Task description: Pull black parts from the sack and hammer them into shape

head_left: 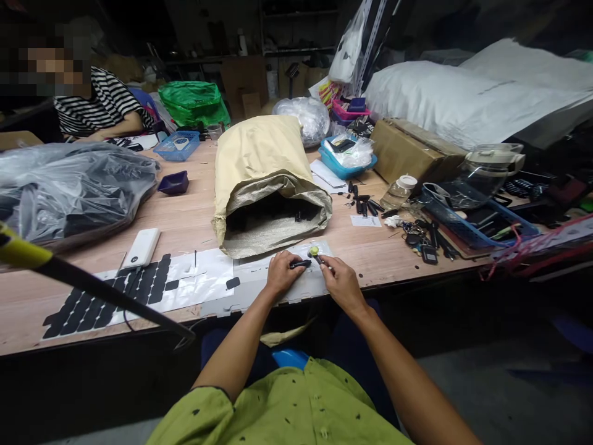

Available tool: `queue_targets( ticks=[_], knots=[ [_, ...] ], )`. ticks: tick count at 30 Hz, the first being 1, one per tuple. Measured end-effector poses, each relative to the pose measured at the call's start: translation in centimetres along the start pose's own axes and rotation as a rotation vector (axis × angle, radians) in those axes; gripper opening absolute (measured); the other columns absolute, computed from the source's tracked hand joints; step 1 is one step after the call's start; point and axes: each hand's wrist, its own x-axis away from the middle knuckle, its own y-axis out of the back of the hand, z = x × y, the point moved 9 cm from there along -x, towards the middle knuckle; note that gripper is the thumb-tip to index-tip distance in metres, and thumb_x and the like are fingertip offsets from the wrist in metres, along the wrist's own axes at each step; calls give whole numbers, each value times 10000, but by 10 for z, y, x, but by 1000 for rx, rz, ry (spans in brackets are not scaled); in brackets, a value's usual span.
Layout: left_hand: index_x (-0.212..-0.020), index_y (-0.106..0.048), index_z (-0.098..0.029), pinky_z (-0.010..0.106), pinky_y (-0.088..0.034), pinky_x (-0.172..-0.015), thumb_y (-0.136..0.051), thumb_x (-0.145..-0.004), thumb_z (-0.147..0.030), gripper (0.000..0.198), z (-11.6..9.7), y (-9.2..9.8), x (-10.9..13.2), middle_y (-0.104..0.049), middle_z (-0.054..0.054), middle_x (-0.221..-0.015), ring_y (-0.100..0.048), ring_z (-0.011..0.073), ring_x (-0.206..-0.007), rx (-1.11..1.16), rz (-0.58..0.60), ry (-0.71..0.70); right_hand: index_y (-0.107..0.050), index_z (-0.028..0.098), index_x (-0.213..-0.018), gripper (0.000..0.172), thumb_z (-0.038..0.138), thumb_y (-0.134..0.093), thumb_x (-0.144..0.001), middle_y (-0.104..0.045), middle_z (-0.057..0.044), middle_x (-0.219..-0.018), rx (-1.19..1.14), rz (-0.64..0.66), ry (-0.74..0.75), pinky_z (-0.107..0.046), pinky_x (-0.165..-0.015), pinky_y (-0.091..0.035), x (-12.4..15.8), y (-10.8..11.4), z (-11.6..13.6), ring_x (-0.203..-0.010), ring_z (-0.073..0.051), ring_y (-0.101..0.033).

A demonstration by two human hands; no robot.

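Observation:
My left hand (280, 273) rests on the white sheet (303, 285) at the table's front edge, its fingers closed on a small black elongated piece (301, 264). Just to the right, my right hand (341, 283) pinches a small dark-handled tool with a round yellow-green end (314, 251). That round end sits above the sheet, apart from the black piece. Right behind my hands lies a cream woven sack (262, 145), its mouth facing me, with dark items partly visible inside. The exact kind of the black piece is too small to make out.
Black stickers on a sheet (155, 281) and a white power bank (142, 248) lie left. Black pieces (364, 203), a lidded jar (399, 191), keys (412, 235) and a blue basket (482, 228) stand right. A dark pole (106, 290) crosses the left foreground. A person in stripes (109, 102) sits far left.

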Motion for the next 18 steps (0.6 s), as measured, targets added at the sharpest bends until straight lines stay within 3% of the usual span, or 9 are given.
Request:
queue_targets(
  ticks=[9,14,18],
  knots=[
    [-941,-749,-256,324,-432,-872,-707,-803,-258,145,-1,-1,-1,-676,20,-947,-575,203,-962,-15,-4,-20,-728,210,-1088,317,232,-485,-886,-722,-87,-981,7,31,-4,-322,-841,-530,2,-10,15,-915,-204,-661],
    [-920,-741,-243,326,-439,-859,-673,-818,-238,122,3,3,-3,-678,28,-930,-586,213,-954,-37,-22,-41,-719,225,-1112,332,178,-509,-860,-723,-69,-1006,36,133,-5,-298,-859,-516,8,-28,28,-943,-187,-650],
    [-921,-735,-254,338,-447,-884,-695,-790,-243,137,5,5,-3,-684,22,-947,-589,220,-957,-39,-50,-60,-712,246,-1124,336,167,-504,-873,-710,-47,-1008,183,94,-88,-273,-825,-499,-6,-11,10,-879,-167,-637]
  ],
)
